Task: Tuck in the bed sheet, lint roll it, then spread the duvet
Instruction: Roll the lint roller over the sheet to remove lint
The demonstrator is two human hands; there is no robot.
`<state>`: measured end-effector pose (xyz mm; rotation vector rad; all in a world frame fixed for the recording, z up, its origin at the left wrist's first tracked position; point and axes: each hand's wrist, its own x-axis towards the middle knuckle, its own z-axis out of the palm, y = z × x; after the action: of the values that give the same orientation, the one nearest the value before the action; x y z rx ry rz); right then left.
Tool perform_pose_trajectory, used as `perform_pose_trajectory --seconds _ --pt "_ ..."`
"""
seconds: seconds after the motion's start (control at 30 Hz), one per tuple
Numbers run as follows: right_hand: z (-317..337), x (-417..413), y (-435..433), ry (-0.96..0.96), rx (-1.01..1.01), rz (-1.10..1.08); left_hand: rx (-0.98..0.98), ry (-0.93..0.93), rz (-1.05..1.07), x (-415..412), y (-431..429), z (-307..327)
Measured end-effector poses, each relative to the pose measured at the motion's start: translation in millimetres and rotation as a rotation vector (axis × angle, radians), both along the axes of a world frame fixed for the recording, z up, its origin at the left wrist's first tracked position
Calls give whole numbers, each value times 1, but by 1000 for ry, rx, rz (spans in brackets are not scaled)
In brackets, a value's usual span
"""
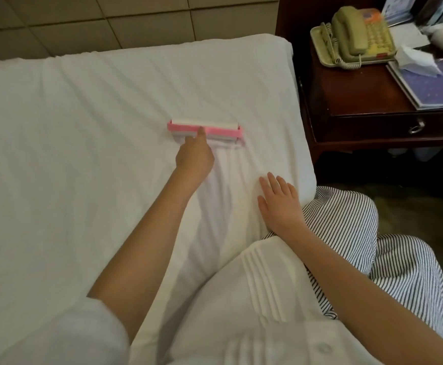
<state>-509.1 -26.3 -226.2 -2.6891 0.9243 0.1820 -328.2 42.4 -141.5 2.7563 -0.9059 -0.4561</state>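
Observation:
A white bed sheet (83,127) covers the mattress, with soft creases running toward its near right corner. A pink lint roller (224,130) with a white roll lies flat on the sheet near the middle. My left hand (195,156) grips its handle from the near side, index finger stretched along the pink frame. My right hand (279,202) rests flat on the sheet near the bed's right edge, fingers straight and spread. No duvet is in view.
A dark wooden nightstand (360,101) stands right of the bed, carrying a beige telephone (357,35) on a tray, tissues (415,60) and a booklet (436,85). A padded tan headboard (109,19) runs behind the mattress. My striped skirt (347,219) touches the bed's corner.

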Motion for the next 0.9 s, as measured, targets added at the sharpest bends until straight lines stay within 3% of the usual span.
perform_pose_trajectory --seconds 0.23,0.57,0.9 --pt "0 7 2 -14 35 29 181 10 -83 -90 120 13" --pt "-1 -1 1 -38 18 -8 -40 13 -13 11 -12 -8" --pt "-6 8 1 -58 37 14 184 23 -78 -80 97 11"
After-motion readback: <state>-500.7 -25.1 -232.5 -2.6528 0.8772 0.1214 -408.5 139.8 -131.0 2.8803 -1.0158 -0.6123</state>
